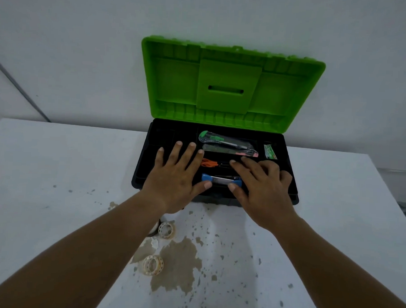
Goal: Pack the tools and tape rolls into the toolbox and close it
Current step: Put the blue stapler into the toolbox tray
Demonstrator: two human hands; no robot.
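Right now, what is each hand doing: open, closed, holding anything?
Left hand: open, fingers spread over the toolbox tray, holding nothing.
Right hand: open, fingers loosely curled above the blue-handled tool, gripping nothing visible.

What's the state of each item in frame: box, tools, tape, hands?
Toolbox lid: open, upright.
Toolbox tray: holds tools.
Green utility knife: in tray.
Orange scissors: in tray.
Blue-ended tool: in tray, between thumbs.
Tape rolls: on table, unpacked.
Left hand: open.
Right hand: open.
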